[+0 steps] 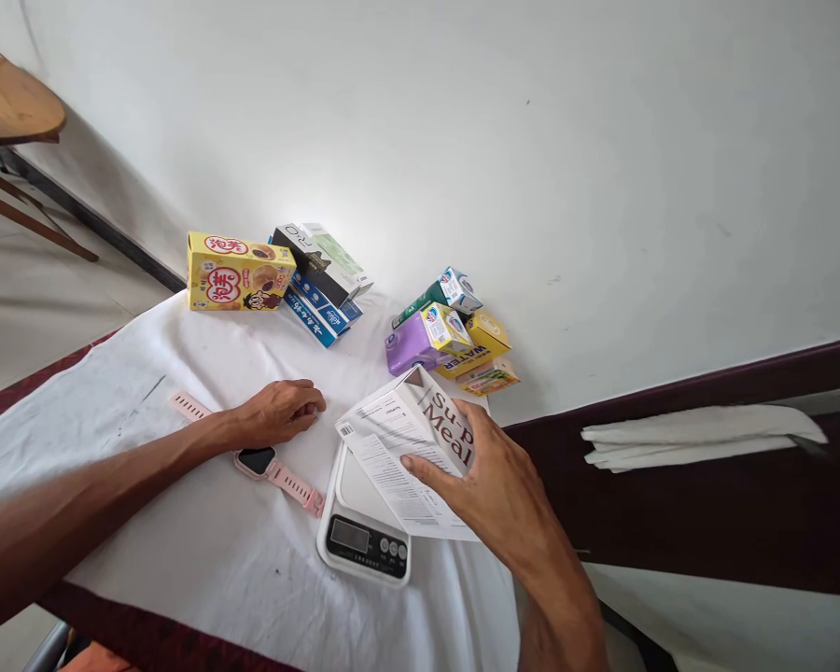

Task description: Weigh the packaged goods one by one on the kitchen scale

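My right hand grips a white box printed with "Su-p Meal" and holds it on the platform of a white digital kitchen scale. My left hand rests on the white cloth with its fingers curled in, just above a pink smartwatch that lies flat with its strap stretched out. Nothing shows inside the left hand's fingers.
A yellow snack box, a black-and-white box on blue boxes, and purple, green and yellow cartons stand along the wall. Folded white cloth lies on the dark surface right. A wooden stool is far left.
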